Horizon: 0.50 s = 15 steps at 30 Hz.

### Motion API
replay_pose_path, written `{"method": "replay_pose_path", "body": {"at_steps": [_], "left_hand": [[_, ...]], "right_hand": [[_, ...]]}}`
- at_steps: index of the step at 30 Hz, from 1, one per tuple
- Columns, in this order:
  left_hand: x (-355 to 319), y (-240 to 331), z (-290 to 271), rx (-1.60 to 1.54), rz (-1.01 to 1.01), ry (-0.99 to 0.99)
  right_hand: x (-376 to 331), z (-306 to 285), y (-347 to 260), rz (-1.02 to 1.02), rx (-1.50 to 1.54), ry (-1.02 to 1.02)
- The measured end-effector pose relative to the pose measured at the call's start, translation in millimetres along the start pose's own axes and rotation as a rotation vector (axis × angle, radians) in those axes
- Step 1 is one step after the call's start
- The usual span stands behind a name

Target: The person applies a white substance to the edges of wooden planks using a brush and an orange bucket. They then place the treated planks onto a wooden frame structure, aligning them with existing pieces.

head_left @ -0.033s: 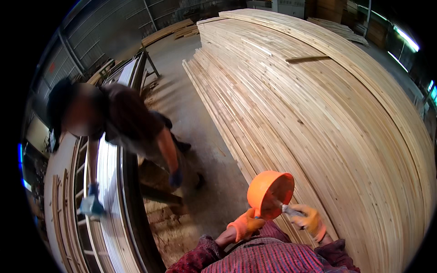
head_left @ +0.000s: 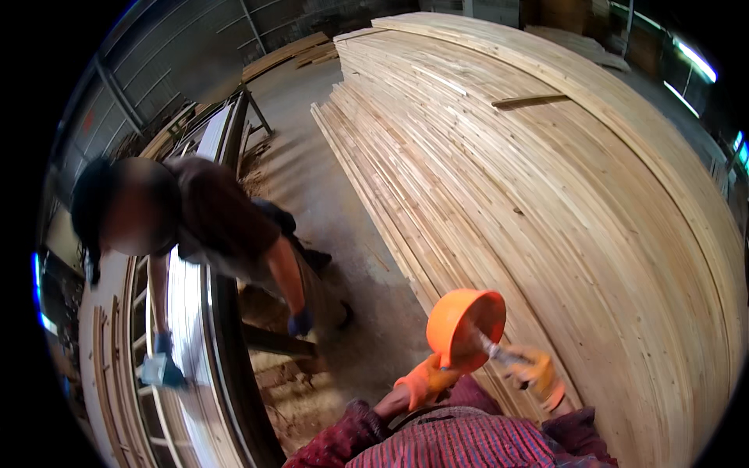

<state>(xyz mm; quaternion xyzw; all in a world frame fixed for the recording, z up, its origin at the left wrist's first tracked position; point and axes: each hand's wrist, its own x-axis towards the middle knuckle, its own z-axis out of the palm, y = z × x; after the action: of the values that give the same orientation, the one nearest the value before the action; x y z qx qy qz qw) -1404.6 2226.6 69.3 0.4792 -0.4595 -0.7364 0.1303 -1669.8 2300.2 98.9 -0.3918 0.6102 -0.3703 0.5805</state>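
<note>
Here, the left hand (head_left: 429, 381) grips one orange pot (head_left: 444, 331), the right hand (head_left: 540, 376) one tool (head_left: 497, 352).

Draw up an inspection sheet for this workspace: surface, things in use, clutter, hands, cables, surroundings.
Surface: a broad stack of pale boards on the right, with grey floor beside it.
Things in use: an orange pot, tilted, and a hand tool with one end at the pot's opening; tip unclear.
Clutter: a short loose strip on the boards; brown debris on the floor.
Hands: gloved left hand holds the pot; gloved right hand grips the tool.
Cables: nothing seen.
Surroundings: another person bending over long strips at left; lit tube lamp at upper right.
</note>
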Motion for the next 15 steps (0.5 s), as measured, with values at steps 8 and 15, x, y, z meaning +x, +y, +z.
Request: {"method": "replay_pose_path", "body": {"at_steps": [8,15], "left_hand": [[168.8,155.5,-138.7,-0.226,-0.278,-0.066],[329.0,233.0,-279.2,-0.079,-0.237,-0.294]], "right_hand": [[239.3,4.4,-115.2,-0.151,-0.168,0.271],[452.2,61.2,-153.9,-0.058,-0.81,0.314]]}}
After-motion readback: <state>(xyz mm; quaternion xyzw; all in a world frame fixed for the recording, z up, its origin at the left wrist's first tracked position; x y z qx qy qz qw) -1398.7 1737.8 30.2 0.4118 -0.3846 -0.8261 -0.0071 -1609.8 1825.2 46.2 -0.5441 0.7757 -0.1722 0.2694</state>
